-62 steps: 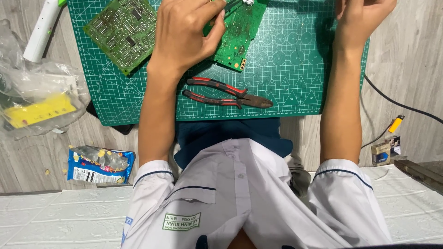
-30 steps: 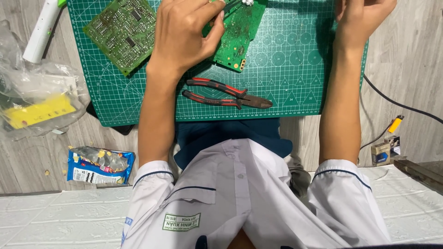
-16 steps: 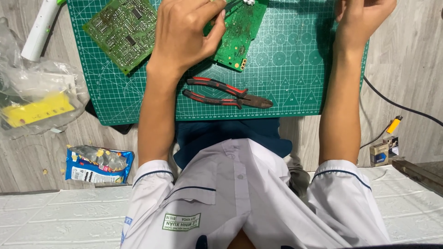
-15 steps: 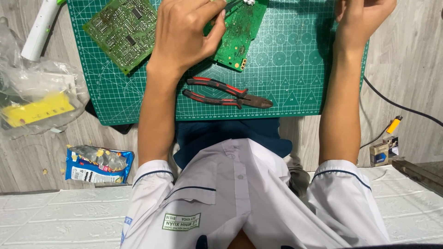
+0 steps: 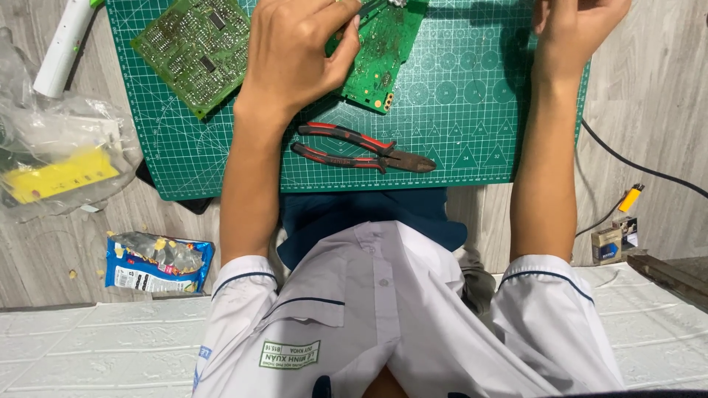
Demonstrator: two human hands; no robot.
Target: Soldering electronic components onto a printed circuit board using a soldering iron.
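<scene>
My left hand [image 5: 295,55] rests on the green cutting mat [image 5: 472,125], its fingers pinched on a thin metal tool at the edge of a small green circuit board [image 5: 380,55]. Up at the top edge of the picture, my right hand [image 5: 579,26] has its fingers curled; whatever it holds is cut off from view. A second, larger green circuit board [image 5: 195,51] lies to the left of my left hand. Red-handled pliers [image 5: 361,147] lie on the mat just below my left wrist.
A white tube [image 5: 63,48] and a clear plastic bag with a yellow part [image 5: 55,173] lie left of the mat. A crumpled blue snack wrapper [image 5: 158,262] sits on the wooden floor. On the right are a black cable [image 5: 641,169], a yellow lighter [image 5: 630,197] and a small box [image 5: 608,243].
</scene>
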